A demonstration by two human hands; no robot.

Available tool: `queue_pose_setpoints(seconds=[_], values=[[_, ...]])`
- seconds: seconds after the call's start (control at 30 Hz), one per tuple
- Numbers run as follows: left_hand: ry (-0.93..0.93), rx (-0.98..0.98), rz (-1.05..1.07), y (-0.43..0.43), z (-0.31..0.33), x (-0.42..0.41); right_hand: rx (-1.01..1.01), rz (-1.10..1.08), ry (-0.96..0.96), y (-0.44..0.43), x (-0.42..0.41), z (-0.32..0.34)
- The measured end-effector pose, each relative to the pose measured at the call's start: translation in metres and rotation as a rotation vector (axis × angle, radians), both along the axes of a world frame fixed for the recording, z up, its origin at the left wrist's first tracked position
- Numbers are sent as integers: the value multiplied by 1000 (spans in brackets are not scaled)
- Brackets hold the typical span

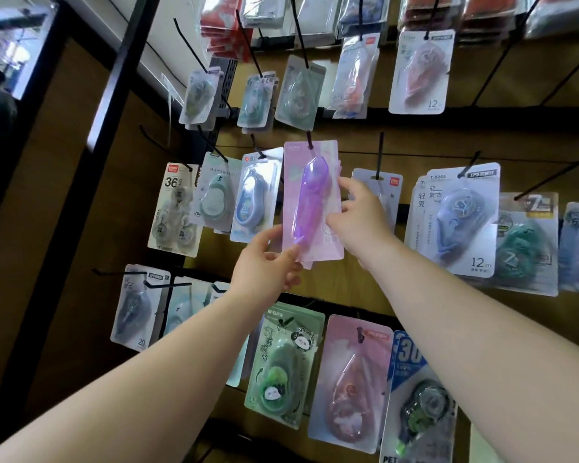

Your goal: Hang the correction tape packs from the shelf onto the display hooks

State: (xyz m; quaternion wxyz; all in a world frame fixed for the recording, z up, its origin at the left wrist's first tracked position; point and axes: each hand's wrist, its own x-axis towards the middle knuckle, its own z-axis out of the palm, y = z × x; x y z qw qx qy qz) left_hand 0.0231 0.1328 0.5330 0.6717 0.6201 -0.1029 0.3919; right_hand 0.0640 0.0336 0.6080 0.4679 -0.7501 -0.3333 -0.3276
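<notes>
- Wood display wall [532, 135] w/ black hooks, rows of carded correction tape packs hanging all over.
- Black frame post [114, 105] runs diagonally at left.
- Purple pack [311, 202] – pink-lilac card, long purple dispenser in blister – centre of wall, its top hole at a hook [310, 140]; more cards of the same kind stacked just behind it.
- Blue pack [462, 218] to the right: reads "T 9264", "12m", plus Chinese text.
- Green pack [283, 365] lower row: "M&G" logo, panda drawing, "20m".
- White pack [176, 208] far left: "36" in bold, red brand tag, several round tapes inside.
- Blue-white pack [411, 389] bottom right: big "30", "PET" at base.
- Pink pack [413, 68] upper row: "12m".
- Left hand [264, 265] – fingers pinch purple pack's bottom-left corner.
- Right hand [358, 218] – thumb and fingers grip purple pack's right edge, index finger stretched up along it.
</notes>
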Motion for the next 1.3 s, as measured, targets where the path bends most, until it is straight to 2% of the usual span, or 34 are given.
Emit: queue_pose_setpoints(seconds=[0.07,0.2,0.23,0.3,0.4,0.73,0.8,0.87,0.93,1.0,1.13,1.23,1.3], values=[[45,109,85,4,-10,6,12,-29,3,2,7,-3],[126,632,437,15,-47,9,36,-111,-16,10,20,-8],[142,734,458,17,-55,8,36,-133,-17,12,23,-9],[160,801,389,21,-67,9,47,-159,-10,16,29,-9],[165,740,268,27,-76,11,54,-196,1,19,37,-9],[220,709,192,28,-86,18,33,-239,40,25,39,-16],[228,621,130,27,-83,14,-35,-297,86,20,32,-22],[220,414,81,22,-87,6,-112,-313,127,14,26,-31],[214,192,85,15,-104,-6,-173,-306,150,6,16,-43],[225,64,87,11,-135,-19,-214,-273,150,-2,6,-59],[339,137,8,10,-202,-51,-272,-168,133,-18,-14,-101],[465,132,24,19,-248,-69,-244,-188,-27,-25,-28,-120],[540,124,38,25,-275,-80,-306,-217,-86,-23,-38,-127]])
